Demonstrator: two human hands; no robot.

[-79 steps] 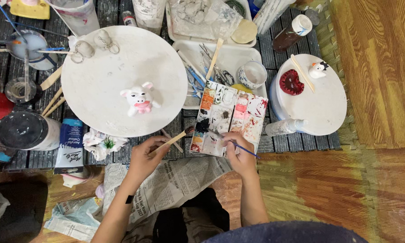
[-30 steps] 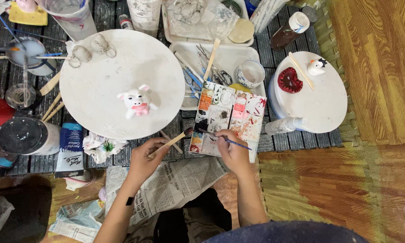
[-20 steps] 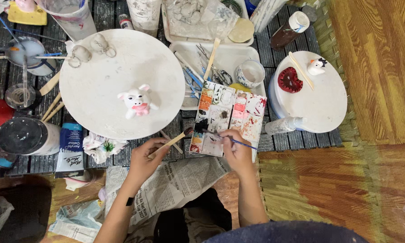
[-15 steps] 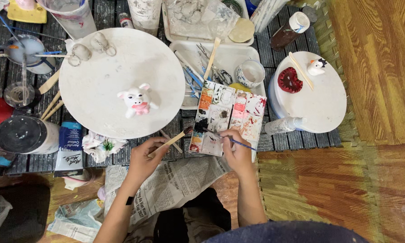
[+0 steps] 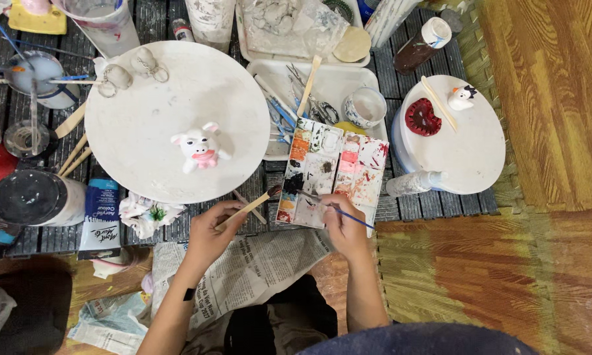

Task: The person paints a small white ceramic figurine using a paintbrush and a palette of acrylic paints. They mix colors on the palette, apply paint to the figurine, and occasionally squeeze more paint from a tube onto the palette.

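My left hand (image 5: 210, 230) grips a wooden-handled brush (image 5: 251, 205) whose dark tip rests at the left edge of the paint palette (image 5: 332, 171). My right hand (image 5: 342, 227) grips a thin blue-handled brush (image 5: 339, 209), its tip on the palette's lower wells. The palette is rectangular, stained with orange, black, red and pink. A small white pig figurine (image 5: 201, 148) with pink markings stands on a large white round board (image 5: 164, 105), above my left hand.
A second white round board (image 5: 470, 148) at right carries a red piece (image 5: 422, 117), a stick and a small white figurine (image 5: 461, 97). White trays (image 5: 335, 82) with tools and a cup lie behind the palette. Jars, a paint tube (image 5: 100, 217) and newspaper (image 5: 256, 269) surround me.
The right hand has made small shifts with the thin brush over the palette's lower wells. The left hand and its brush have stayed where they were.
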